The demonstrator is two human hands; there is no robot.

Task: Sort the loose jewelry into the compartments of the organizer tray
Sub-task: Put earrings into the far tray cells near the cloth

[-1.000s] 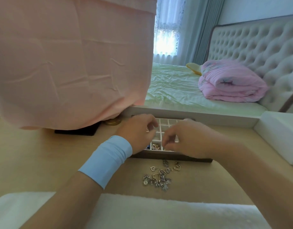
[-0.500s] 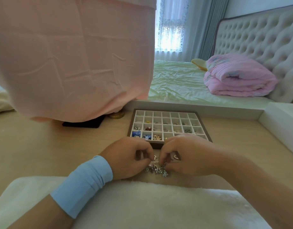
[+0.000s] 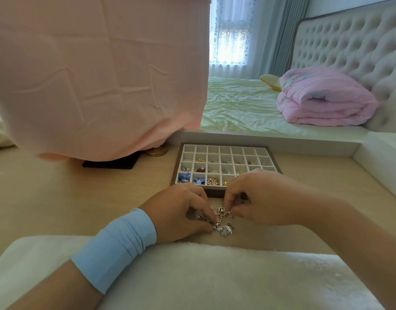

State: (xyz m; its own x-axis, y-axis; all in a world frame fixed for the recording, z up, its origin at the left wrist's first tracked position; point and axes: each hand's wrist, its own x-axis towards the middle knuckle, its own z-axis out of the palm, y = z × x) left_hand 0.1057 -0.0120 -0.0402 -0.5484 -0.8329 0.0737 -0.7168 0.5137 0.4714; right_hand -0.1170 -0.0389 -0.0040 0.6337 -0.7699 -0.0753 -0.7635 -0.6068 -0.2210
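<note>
Just past the white fleecy pad, the left hand pinched a silver piece at the near edge of the loose jewelry. Right beside it, the right hand pinched a silver charm. The organizer tray lay just beyond both grips, with its nearer compartments partly filled.

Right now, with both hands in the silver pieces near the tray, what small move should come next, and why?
Probably lift the right hand with the silver charm it pinches, toward an empty compartment of the tray. The left hand pinches a small silver piece in the pile, so the rest should stay put.
</note>
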